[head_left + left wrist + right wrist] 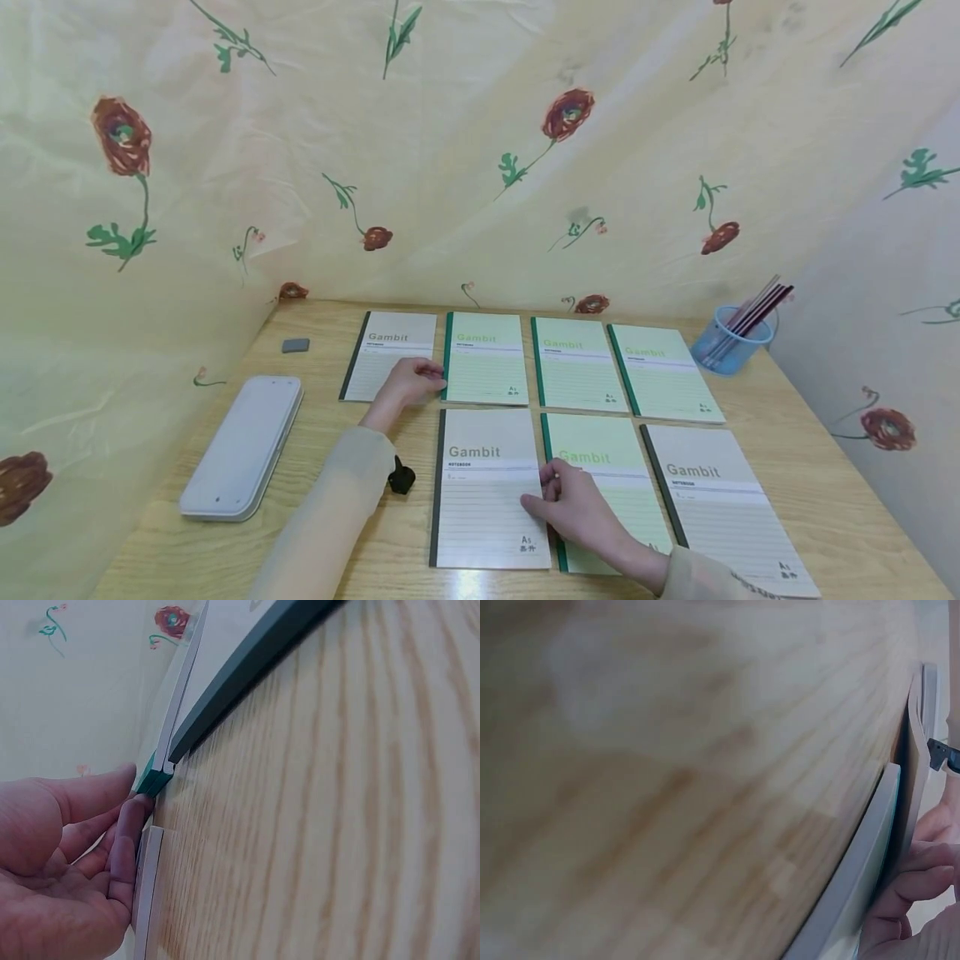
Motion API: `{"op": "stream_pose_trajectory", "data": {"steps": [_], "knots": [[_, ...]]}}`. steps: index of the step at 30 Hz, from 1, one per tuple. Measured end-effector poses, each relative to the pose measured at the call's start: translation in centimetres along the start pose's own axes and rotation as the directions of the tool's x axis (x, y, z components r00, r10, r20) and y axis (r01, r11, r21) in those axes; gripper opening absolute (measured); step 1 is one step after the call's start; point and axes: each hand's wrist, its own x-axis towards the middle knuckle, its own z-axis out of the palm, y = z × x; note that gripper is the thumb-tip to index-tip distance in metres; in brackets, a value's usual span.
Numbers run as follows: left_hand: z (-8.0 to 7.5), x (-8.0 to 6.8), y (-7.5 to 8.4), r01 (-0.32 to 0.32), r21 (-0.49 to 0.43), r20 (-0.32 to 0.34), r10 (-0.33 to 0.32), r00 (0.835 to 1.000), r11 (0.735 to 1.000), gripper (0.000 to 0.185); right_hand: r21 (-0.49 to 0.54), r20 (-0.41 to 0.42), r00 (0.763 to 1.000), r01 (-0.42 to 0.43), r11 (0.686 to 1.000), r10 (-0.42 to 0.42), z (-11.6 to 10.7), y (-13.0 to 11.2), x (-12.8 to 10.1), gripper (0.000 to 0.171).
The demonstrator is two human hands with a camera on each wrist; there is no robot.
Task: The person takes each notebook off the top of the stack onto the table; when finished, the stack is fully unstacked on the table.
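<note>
Gambit notebooks lie face up in two rows. My left hand (411, 382) is over the right edge of the back-left grey notebook (375, 367). Its thumb and fingertips touch the dark green spine of the neighbouring green notebook (487, 367); the left wrist view shows them at that spine (154, 780). With thumb on the cover and fingers curled at the edge, my right hand (581, 504) pinches the right side of the front-left grey notebook (483, 508). That edge bends up in the right wrist view (911, 795). The right hand partly covers the front green notebook (600, 442).
Two more green notebooks (577, 375) (663, 375) lie in the back row, a grey one (723, 500) at front right. A blue cup (723, 354) with thin sticks stands back right. A white case (240, 450) and grey block (296, 345) lie left.
</note>
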Motion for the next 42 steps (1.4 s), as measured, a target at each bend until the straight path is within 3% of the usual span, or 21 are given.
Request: {"op": "stream_pose_trajectory", "data": {"steps": [10,24,32,42], "knots": [[0.0,0.1,-0.1,-0.005,-0.012,0.009,0.005,1.000,1.000,0.029,0.050,0.054,0.998,-0.036,0.998,0.034,-0.2,0.1,-0.3,0.038],[0.0,0.0,0.0,-0.001,-0.016,0.021,0.001,1.000,1.000,0.031,0.096,0.047,0.999,-0.012,0.995,0.008,-0.9,-0.2,0.4,0.030],[-0.1,-0.2,0.0,-0.006,0.003,0.021,0.006,1.000,1.000,0.031,0.075,-0.014,1.000,-0.014,0.997,0.015,-1.7,-1.0,2.2,0.023],[-0.1,-0.1,0.2,0.002,-0.008,0.022,-0.002,1.000,1.000,0.029,0.056,-0.127,0.991,-0.046,0.997,0.053,-3.4,-1.0,6.4,0.023]]}}
